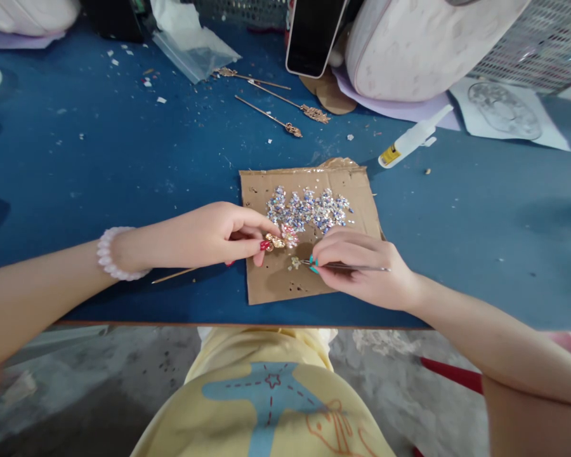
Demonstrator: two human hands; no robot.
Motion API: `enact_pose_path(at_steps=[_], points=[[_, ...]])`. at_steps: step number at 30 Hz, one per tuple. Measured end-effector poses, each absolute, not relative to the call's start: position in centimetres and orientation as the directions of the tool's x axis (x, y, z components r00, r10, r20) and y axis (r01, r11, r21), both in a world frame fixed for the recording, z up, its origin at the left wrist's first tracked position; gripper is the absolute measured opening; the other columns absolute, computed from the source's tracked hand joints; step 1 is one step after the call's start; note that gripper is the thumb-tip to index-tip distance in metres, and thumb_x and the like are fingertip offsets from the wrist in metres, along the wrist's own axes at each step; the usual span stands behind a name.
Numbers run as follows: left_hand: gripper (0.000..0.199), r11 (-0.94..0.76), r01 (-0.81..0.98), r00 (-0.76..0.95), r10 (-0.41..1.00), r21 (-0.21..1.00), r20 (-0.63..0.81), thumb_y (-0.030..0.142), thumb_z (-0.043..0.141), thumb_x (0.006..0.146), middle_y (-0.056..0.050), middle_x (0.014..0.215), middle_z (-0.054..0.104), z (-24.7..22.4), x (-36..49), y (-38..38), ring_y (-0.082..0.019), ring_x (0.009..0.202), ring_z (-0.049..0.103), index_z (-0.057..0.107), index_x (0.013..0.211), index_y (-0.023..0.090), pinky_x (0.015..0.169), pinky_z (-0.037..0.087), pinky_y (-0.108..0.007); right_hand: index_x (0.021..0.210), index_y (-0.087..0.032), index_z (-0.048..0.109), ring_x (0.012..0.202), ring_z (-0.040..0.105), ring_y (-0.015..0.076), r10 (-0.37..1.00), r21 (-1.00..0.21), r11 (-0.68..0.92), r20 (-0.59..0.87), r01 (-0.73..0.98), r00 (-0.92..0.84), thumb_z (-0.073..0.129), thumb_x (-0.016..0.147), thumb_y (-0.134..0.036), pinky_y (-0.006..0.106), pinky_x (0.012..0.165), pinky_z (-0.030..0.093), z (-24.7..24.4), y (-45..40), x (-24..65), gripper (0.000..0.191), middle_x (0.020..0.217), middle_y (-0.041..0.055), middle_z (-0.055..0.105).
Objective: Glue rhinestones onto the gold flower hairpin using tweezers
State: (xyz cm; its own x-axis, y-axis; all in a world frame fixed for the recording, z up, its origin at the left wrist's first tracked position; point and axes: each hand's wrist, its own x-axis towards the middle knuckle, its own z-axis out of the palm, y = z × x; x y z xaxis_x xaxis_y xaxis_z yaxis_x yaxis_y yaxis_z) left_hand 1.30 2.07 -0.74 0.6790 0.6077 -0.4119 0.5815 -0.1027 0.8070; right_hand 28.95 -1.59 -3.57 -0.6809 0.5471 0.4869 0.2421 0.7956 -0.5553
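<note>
A gold hairpin with pink stones (276, 241) is pinched in my left hand (219, 235), over the left part of a cardboard sheet (271, 285); its thin stick shows below the wrist. My right hand (366, 263) grips metal tweezers (356, 266), whose tip touches or nearly touches a few small pale yellowish stones (295, 262) on the cardboard. Many blue and clear sparkling stones (309, 208) lie in a spread pile behind both hands. Whether a stone is between the tweezer tips is too small to tell.
Gold hairpins (269, 115) lie farther back, near a plastic bag (195, 47) and a phone (314, 35). A glue bottle (412, 138) is right of the cardboard. Behind it are a pale bag (419, 51), a drawing (504, 109) and a basket (542, 47). The blue table's front edge (171, 323) is near my body.
</note>
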Motion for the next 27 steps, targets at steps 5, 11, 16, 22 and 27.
enact_pose_path(at_steps=[5, 11, 16, 22, 27], points=[[0.048, -0.109, 0.575, 0.685, 0.606, 0.811, -0.405, 0.037, 0.053, 0.097, 0.001, 0.087, 0.079, -0.87, 1.26, 2.13, -0.010, 0.059, 0.057, 0.064, 0.142, 0.024, 0.061, 0.048, -0.022, 0.089, -0.019, 0.059, 0.078, 0.067, 0.0157, 0.546, -0.561, 0.794, 0.491, 0.234, -0.678, 0.063, 0.090, 0.000, 0.033, 0.075, 0.060, -3.50, -1.60, 28.97, 0.020, 0.082, 0.0034, 0.069], [0.048, -0.109, 0.572, 0.684, 0.610, 0.813, -0.399, 0.037, 0.053, 0.097, -0.001, 0.088, 0.080, -0.96, 1.34, 2.01, -0.014, 0.073, 0.068, 0.064, 0.142, 0.023, 0.063, 0.049, -0.023, 0.089, -0.020, 0.059, 0.079, 0.067, 0.0155, 0.560, -0.571, 0.784, 0.480, 0.244, -0.675, 0.064, 0.090, -0.001, 0.033, 0.075, 0.061, -3.57, -1.54, 29.10, 0.019, 0.083, 0.0034, 0.070], [0.049, -0.106, 0.579, 0.679, 0.612, 0.808, -0.406, 0.038, 0.052, 0.096, -0.002, 0.088, 0.080, -0.89, 1.33, 2.01, -0.015, 0.078, 0.070, 0.064, 0.141, 0.023, 0.063, 0.048, -0.024, 0.089, -0.019, 0.060, 0.079, 0.067, 0.0146, 0.563, -0.567, 0.785, 0.482, 0.251, -0.672, 0.064, 0.091, -0.002, 0.032, 0.075, 0.060, -3.53, -1.56, 29.21, 0.018, 0.082, 0.0033, 0.070], [0.050, -0.109, 0.579, 0.683, 0.605, 0.808, -0.408, 0.037, 0.052, 0.096, -0.002, 0.088, 0.080, -0.72, 1.26, 2.12, -0.016, 0.078, 0.071, 0.064, 0.143, 0.023, 0.063, 0.048, -0.024, 0.089, -0.020, 0.060, 0.080, 0.068, 0.0144, 0.584, -0.596, 0.762, 0.460, 0.255, -0.668, 0.064, 0.091, -0.004, 0.032, 0.075, 0.060, -3.36, -1.54, 29.43, 0.016, 0.083, 0.0026, 0.071], [0.049, -0.123, 0.591, 0.682, 0.604, 0.797, -0.413, 0.037, 0.052, 0.097, -0.003, 0.090, 0.080, -0.62, 1.34, 2.08, -0.015, 0.077, 0.069, 0.064, 0.143, 0.023, 0.063, 0.047, -0.023, 0.089, -0.020, 0.060, 0.079, 0.068, 0.0148, 0.576, -0.580, 0.772, 0.465, 0.260, -0.673, 0.064, 0.091, -0.004, 0.033, 0.077, 0.061, -3.36, -1.56, 29.29, 0.017, 0.082, 0.0021, 0.071]])
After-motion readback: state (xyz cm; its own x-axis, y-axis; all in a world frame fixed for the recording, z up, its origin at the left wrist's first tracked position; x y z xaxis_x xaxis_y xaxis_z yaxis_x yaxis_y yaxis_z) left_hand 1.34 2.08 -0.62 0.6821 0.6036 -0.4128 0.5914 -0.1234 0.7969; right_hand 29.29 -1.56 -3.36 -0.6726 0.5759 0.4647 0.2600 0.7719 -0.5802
